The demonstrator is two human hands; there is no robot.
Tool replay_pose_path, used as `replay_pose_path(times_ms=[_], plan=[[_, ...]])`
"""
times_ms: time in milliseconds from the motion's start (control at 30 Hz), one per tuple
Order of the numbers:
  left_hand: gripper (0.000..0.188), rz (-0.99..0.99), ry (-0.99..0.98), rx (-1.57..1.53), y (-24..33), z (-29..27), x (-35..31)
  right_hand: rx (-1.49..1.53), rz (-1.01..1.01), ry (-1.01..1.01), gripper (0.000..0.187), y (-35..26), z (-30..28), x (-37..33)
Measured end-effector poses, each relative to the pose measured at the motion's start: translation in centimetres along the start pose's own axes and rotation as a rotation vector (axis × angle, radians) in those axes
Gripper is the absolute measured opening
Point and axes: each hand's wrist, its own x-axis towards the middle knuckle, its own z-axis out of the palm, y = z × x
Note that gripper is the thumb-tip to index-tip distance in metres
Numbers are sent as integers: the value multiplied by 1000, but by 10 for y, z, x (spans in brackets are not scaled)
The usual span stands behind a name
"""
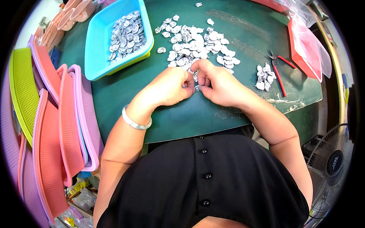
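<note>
Over the near part of the green table (167,123), my two hands meet, fingers curled. My left hand (173,85) is closed, its fingertips at a small silvery piece (196,88). My right hand (218,83) pinches at the same piece from the other side, its index finger arched. Fingers hide most of that piece. Just beyond my hands spreads a loose heap of silvery, flower-like pieces (192,45). At the upper left, a blue basket (99,45) holds many more of them, nested in a yellow-green one.
Red-handled pliers (279,74) lie at right beside a small pile of silvery pieces (265,78). A red tray (304,53) with clear plastic stands at the right edge. Stacked coloured baskets (53,148) crowd the left. A fan (334,161) stands at lower right.
</note>
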Motion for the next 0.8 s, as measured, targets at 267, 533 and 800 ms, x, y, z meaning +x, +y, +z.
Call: replay_pose_path(times_ms=[267,533,800], plan=[[9,-203,97,-651,0,-3,5,614,153,31,36,17,-21,9],[10,-307,98,-970,-2,-4,6,702,210,135,38,10,-23,9],[5,-267,132,-1026,-3,-1,7,723,40,157,41,16,-18,8]])
